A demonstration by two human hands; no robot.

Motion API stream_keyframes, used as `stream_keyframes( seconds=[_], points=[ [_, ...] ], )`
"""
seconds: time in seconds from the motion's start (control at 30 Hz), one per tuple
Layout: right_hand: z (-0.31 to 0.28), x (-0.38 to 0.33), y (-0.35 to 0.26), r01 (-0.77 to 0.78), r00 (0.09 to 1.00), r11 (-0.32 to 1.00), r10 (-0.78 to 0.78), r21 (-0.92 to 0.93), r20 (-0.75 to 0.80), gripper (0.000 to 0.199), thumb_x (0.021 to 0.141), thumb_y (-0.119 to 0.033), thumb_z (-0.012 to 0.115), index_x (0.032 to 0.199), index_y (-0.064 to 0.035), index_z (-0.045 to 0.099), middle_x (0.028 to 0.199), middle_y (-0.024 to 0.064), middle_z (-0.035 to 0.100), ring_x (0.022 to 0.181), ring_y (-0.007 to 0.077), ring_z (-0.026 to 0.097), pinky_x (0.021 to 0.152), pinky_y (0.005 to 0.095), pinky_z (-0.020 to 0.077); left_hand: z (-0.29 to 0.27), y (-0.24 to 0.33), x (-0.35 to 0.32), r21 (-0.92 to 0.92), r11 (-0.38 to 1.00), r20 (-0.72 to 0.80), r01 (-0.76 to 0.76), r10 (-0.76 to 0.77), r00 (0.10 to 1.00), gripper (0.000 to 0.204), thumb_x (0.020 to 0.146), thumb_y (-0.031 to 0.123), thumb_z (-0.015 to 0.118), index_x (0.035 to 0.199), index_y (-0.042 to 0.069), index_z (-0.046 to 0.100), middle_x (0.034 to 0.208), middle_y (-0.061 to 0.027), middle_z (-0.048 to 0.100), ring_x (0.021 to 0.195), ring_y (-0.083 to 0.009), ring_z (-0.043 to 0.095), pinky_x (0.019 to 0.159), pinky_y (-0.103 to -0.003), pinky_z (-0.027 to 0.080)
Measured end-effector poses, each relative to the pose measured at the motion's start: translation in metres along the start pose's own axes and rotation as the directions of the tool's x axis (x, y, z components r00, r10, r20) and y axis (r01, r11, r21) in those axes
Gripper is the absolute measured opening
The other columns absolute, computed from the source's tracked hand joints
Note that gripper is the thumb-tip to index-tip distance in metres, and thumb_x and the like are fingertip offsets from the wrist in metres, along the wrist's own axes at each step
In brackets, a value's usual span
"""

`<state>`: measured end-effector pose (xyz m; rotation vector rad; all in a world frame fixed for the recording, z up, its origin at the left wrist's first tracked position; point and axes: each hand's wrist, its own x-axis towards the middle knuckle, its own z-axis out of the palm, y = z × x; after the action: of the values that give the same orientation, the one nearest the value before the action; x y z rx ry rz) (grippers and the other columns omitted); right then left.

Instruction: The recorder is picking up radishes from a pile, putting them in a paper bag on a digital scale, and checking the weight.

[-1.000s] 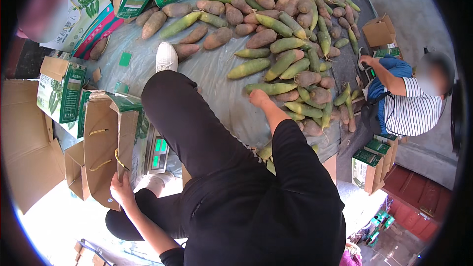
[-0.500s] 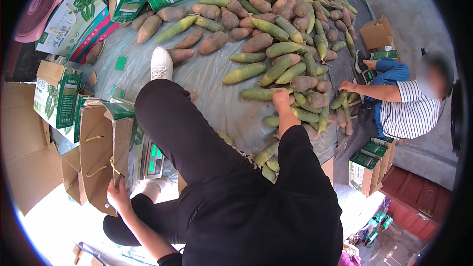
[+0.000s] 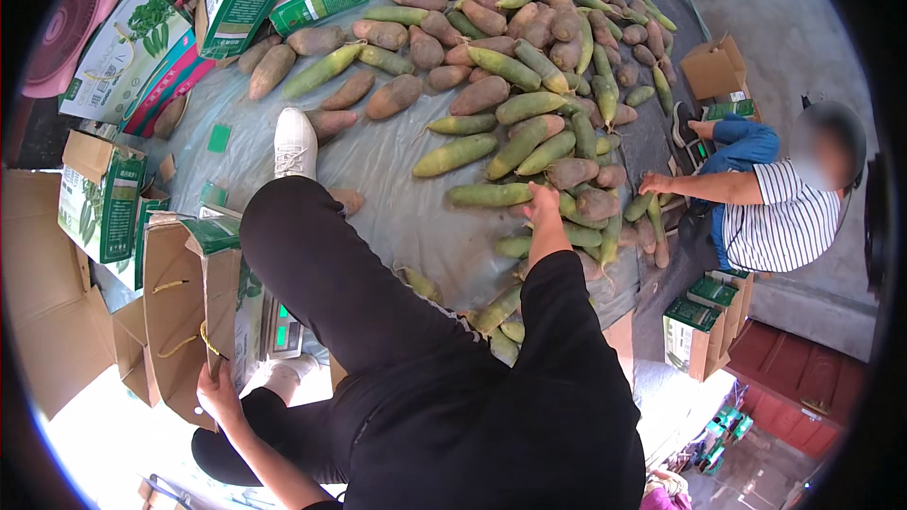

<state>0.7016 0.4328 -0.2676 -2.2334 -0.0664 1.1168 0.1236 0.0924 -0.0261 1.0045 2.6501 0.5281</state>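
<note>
Green radish (image 3: 487,195): right of carton (image 3: 220,293), long axis left-right, far end at right hand (image 3: 543,204), grip closure indeterminable; left hand (image 3: 218,397) pinches carton wall.

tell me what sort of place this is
Most likely a produce-packing area: green radishes heaped on a plastic sheet, green-and-white cardboard cartons nearby, and a digital scale.

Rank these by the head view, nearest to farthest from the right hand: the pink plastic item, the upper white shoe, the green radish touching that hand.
1. Green radish: touching the right hand, extending left from it.
2. Upper white shoe: well out to the left.
3. Pink plastic item: farthest, near the view's upper left edge.
</note>
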Motion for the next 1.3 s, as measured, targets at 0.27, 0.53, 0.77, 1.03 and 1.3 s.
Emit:
stream_keyframes(
  seconds=[0.27, 0.53, 0.77, 1.03, 1.3],
  points=[
    [-0.001, 0.009, 0.010, 0.005, 0.999, 0.993, -0.001, 0.122, -0.036, 0.052, 0.088, -0.015, 0.061, 0.134, -0.0219, 0.037, 0.115, 0.0075, 0.052, 0.094, 0.0246, 0.052, 0.069, 0.0439, 0.0424, -0.001, -0.005, 0.002, 0.071, 0.996, 0.047, 0.061, -0.065, 0.997, 0.019, 0.081, 0.016, 0.062, 0.087, -0.002, 0.061, 0.071, -0.0184, 0.061, 0.062, -0.0259, 0.058, 0.063, -0.036, 0.046],
    [-0.005, -0.017, 0.008, 0.105, 0.994, 0.962, -0.108, 0.253, -0.004, 0.022, 0.092, -0.020, 0.055, 0.114, -0.0205, 0.054, 0.097, -0.0002, 0.057, 0.081, 0.0180, 0.053, 0.069, 0.0392, 0.0428, -0.001, -0.004, 0.003, 0.027, 0.999, 0.024, 0.024, -0.025, 0.999, 0.019, 0.082, 0.017, 0.063, 0.088, -0.001, 0.062, 0.072, -0.0178, 0.061, 0.064, -0.0262, 0.060, 0.063, -0.036, 0.046],
    [0.005, -0.047, -0.009, 0.242, 0.962, 0.958, -0.257, 0.154, 0.091, 0.015, 0.090, -0.021, 0.056, 0.105, -0.0212, 0.056, 0.091, -0.0050, 0.057, 0.078, 0.0122, 0.051, 0.065, 0.0333, 0.0435, -0.002, -0.004, 0.003, 0.065, 0.998, 0.016, -0.007, 0.006, 1.000, 0.020, 0.083, 0.021, 0.063, 0.087, 0.001, 0.062, 0.074, -0.0177, 0.062, 0.066, -0.0302, 0.060, 0.063, -0.037, 0.046],
    [0.023, -0.072, -0.017, 0.469, 0.867, 0.879, -0.476, 0.086, 0.148, 0.016, 0.087, -0.020, 0.063, 0.100, -0.0114, 0.060, 0.089, -0.0024, 0.059, 0.075, 0.0097, 0.052, 0.057, 0.0277, 0.0429, -0.003, -0.005, 0.001, 0.103, 0.995, 0.014, -0.008, 0.007, 1.000, 0.022, 0.083, 0.024, 0.064, 0.089, 0.003, 0.064, 0.077, -0.0175, 0.063, 0.070, -0.0347, 0.060, 0.064, -0.039, 0.046],
    [0.034, -0.089, -0.021, 0.519, 0.800, 0.845, -0.534, 0.129, 0.274, 0.015, 0.087, -0.028, 0.063, 0.097, -0.0178, 0.064, 0.087, -0.0024, 0.060, 0.074, 0.0124, 0.055, 0.060, 0.0294, 0.0457, -0.011, 0.001, -0.007, 0.267, 0.963, -0.057, -0.031, 0.048, 0.997, 0.022, 0.080, 0.026, 0.063, 0.091, 0.006, 0.065, 0.085, -0.0172, 0.064, 0.080, -0.0368, 0.062, 0.069, -0.045, 0.047]
  ],
)
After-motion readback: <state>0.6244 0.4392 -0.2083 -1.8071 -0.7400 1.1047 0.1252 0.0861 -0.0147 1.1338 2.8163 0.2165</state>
